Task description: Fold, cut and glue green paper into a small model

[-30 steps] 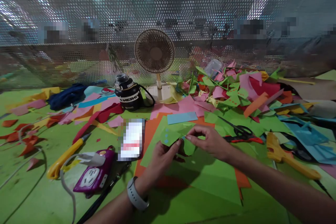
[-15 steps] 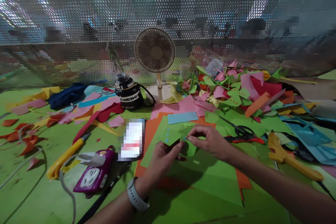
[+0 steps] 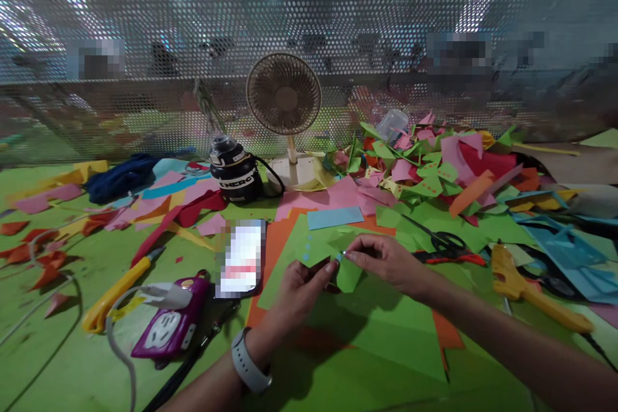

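My left hand [image 3: 300,293], with a pale watch [image 3: 250,360] on its wrist, grips a folded green paper piece [image 3: 352,277] between thumb and fingers. Several small blue dots [image 3: 306,248] show on green paper just beyond that hand. From the right, my right hand [image 3: 389,262] pinches thumb and forefinger together at the paper's edge. A tiny blue bit [image 3: 339,256] shows between the two hands; whether the right fingertips still hold it is too small to tell. Large green sheets [image 3: 386,335] lie beneath both hands, over orange paper [image 3: 275,251]. A light-blue strip [image 3: 335,217] lies just beyond.
Left are a phone [image 3: 241,257], a purple power adapter [image 3: 171,322] with cords and a yellow cutter [image 3: 118,293]. Black scissors [image 3: 447,243] and a yellow glue gun [image 3: 535,302] lie right. Behind stand a black bottle [image 3: 234,174], a fan [image 3: 284,96] and a paper-scrap heap [image 3: 420,167].
The held green paper has tilted slightly, and the blue bit sits a little nearer my left thumb. Both hands stay close together; the view has shifted slightly.
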Demonstrator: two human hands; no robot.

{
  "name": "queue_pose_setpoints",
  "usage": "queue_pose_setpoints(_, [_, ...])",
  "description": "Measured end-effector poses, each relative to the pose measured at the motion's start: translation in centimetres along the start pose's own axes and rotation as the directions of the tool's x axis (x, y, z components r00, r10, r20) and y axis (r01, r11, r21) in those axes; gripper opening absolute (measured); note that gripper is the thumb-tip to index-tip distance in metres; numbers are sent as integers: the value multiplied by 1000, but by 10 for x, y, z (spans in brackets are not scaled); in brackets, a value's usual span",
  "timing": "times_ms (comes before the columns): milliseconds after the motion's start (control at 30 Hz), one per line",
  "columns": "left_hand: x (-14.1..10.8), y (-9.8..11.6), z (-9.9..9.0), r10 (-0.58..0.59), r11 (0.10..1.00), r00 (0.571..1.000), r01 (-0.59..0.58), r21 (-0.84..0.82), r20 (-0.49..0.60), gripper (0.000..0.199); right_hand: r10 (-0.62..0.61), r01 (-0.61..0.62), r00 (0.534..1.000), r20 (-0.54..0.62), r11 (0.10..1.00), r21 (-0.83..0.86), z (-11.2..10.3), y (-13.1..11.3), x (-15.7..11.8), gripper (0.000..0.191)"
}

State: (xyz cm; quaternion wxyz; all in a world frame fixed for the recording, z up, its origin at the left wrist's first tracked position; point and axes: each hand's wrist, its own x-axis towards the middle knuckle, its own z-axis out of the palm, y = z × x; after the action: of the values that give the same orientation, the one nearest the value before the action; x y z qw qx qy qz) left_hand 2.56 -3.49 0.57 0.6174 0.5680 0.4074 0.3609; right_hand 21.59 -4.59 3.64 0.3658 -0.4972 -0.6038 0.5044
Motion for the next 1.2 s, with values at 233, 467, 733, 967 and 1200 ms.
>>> queue_pose_setpoints(233, [-1, 0, -1, 63, 997, 998, -64, 36, 19, 44, -30, 30, 1000, -9, 998, -49, 1, -4, -2, 30])
queue_pose_setpoints(467, [-3, 5, 3, 41, 998, 999, -39, -51, 24, 41, -100, 94, 994, -34, 985, -146, 1, -3, -4, 22])
queue_pose_setpoints(733, [-3, 2, 2, -14, 986, 998, 25, -165, 64, 35, -126, 115, 990, -61, 980, -161, 3, -5, -6, 21])
queue_pose_setpoints(967, [-3, 6, -1, 3, 991, 997, 8, -130, 82, 29, 31, -32, 999, 25, 999, 14, -2, 0, -6, 25])
queue_pose_setpoints(1200, [-4, 9, 0, -35, 990, 995, 48, -135, 98, 34, -58, 59, 998, 25, 998, -35, -9, -2, -6, 21])
